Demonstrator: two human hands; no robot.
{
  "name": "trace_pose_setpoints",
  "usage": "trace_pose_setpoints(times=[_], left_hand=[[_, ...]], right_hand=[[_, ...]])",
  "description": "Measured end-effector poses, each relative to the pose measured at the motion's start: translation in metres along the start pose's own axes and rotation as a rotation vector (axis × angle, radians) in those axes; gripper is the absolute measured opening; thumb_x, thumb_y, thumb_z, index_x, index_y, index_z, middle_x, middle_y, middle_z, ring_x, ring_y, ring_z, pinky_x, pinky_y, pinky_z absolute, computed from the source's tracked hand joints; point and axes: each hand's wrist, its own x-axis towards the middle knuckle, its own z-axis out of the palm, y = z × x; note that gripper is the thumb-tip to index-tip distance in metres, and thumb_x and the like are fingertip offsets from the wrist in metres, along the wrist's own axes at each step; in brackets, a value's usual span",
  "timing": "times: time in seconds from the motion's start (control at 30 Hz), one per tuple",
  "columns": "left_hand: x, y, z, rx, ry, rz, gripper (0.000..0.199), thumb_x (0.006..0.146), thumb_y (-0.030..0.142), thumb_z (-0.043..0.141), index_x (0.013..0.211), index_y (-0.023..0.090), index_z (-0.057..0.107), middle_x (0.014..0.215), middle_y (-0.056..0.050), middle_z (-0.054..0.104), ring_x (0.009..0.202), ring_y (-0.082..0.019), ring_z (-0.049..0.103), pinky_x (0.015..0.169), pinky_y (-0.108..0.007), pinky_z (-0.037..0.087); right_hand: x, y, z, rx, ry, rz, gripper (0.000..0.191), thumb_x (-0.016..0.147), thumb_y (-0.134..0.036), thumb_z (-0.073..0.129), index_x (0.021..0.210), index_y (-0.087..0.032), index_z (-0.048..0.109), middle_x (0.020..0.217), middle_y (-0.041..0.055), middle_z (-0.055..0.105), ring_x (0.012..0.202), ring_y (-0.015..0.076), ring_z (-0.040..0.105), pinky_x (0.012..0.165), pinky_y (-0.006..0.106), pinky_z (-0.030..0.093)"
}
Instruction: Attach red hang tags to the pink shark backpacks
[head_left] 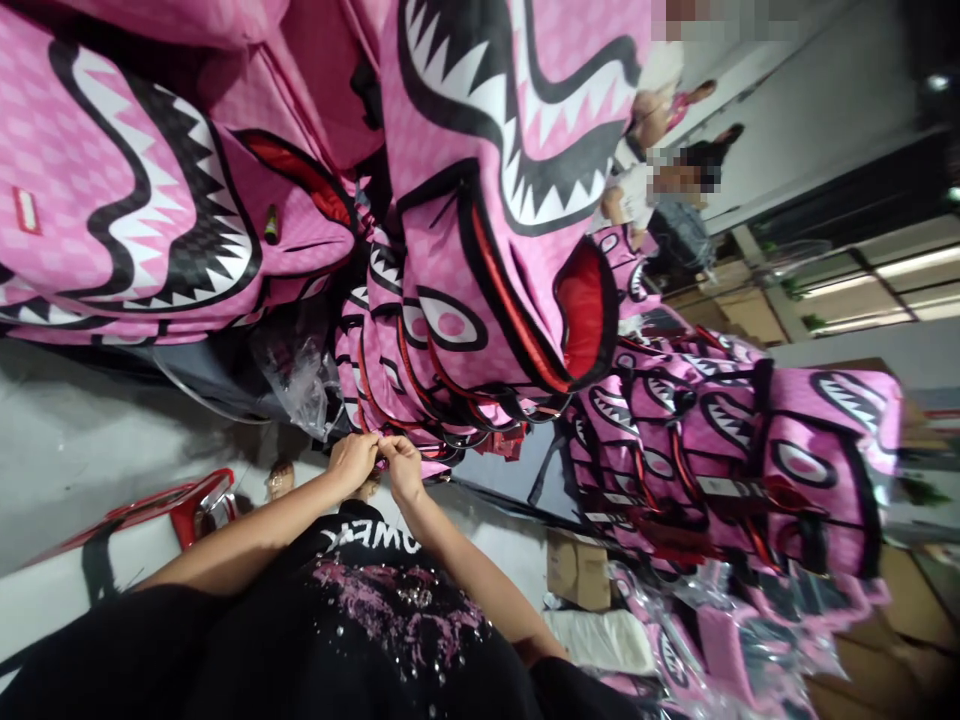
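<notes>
Pink bags with shark mouths fill this room, and the floor is pale grey. Right in the middle, the person's left hand and right hand meet, fingertips pinched together on the bottom edge of one pink bag. What small part they pinch is too tiny to make out. That bag hangs at the low end of a thick bunch of pink bags. A crinkly clear plastic bag sits just to the left of the hands. Many more bags are piled on the right, some wrapped in plastic. I think lots of bags are finished, but this one is only being handled now. Two other people are far back.
</notes>
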Motion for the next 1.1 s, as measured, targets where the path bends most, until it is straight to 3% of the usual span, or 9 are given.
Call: trace_pose_setpoints(times=[0.2, 0.4, 0.6, 0.73, 0.93, 1.1], left_hand=[[0.006, 0.001, 0.002, -0.059, 0.005, 0.051, 0.021, 0.090, 0.017, 0.046, 0.079, 0.017, 0.064, 0.073, -0.003, 0.067, 0.071, -0.016, 0.062, 0.066, -0.024, 0.038], [0.006, -0.006, 0.003, -0.169, -0.050, 0.088, 0.024, 0.090, 0.014, 0.044, 0.074, 0.016, 0.061, 0.072, 0.000, 0.067, 0.068, -0.011, 0.060, 0.065, -0.020, 0.040], [0.005, 0.001, 0.014, -0.136, 0.064, -0.031, 0.013, 0.087, 0.016, 0.051, 0.083, 0.017, 0.064, 0.076, -0.003, 0.067, 0.072, -0.015, 0.060, 0.064, -0.024, 0.036], [0.005, -0.002, 0.010, -0.159, 0.049, 0.030, 0.014, 0.087, 0.017, 0.052, 0.084, 0.019, 0.066, 0.075, -0.002, 0.068, 0.072, -0.015, 0.061, 0.064, -0.024, 0.036], [0.003, -0.012, 0.004, -0.255, 0.085, 0.114, 0.016, 0.089, 0.021, 0.053, 0.087, 0.020, 0.069, 0.078, -0.001, 0.070, 0.072, -0.014, 0.060, 0.068, -0.023, 0.039], [-0.001, -0.019, 0.002, -0.331, 0.123, 0.145, 0.019, 0.088, 0.021, 0.052, 0.079, 0.018, 0.068, 0.071, 0.000, 0.067, 0.065, -0.013, 0.056, 0.064, -0.023, 0.035]], right_hand=[[0.005, -0.003, 0.004, 0.027, 0.022, -0.029, 0.032, 0.053, -0.043, 0.079, 0.058, -0.019, 0.059, 0.054, -0.0036, 0.058, 0.053, 0.0094, 0.047, 0.058, 0.025, 0.040], [0.002, -0.001, 0.004, 0.021, -0.030, 0.020, 0.032, 0.060, -0.047, 0.075, 0.062, -0.020, 0.057, 0.047, -0.0045, 0.053, 0.042, 0.0098, 0.042, 0.045, 0.025, 0.034], [0.003, -0.002, -0.004, -0.031, 0.006, -0.027, 0.031, 0.054, -0.042, 0.077, 0.061, -0.018, 0.059, 0.057, -0.0027, 0.059, 0.055, 0.0099, 0.050, 0.059, 0.026, 0.043], [0.005, -0.002, -0.002, -0.084, 0.012, -0.036, 0.035, 0.057, -0.049, 0.073, 0.063, -0.019, 0.057, 0.055, -0.0024, 0.058, 0.055, 0.0112, 0.049, 0.060, 0.027, 0.043], [0.009, -0.007, -0.004, -0.248, -0.049, -0.020, 0.039, 0.059, -0.055, 0.067, 0.066, -0.019, 0.058, 0.062, 0.0006, 0.062, 0.060, 0.0136, 0.053, 0.067, 0.031, 0.048], [0.015, -0.033, -0.011, -0.528, -0.170, -0.023, 0.028, 0.061, -0.044, 0.074, 0.063, -0.019, 0.063, 0.059, 0.0014, 0.061, 0.061, 0.0173, 0.056, 0.066, 0.030, 0.046]])
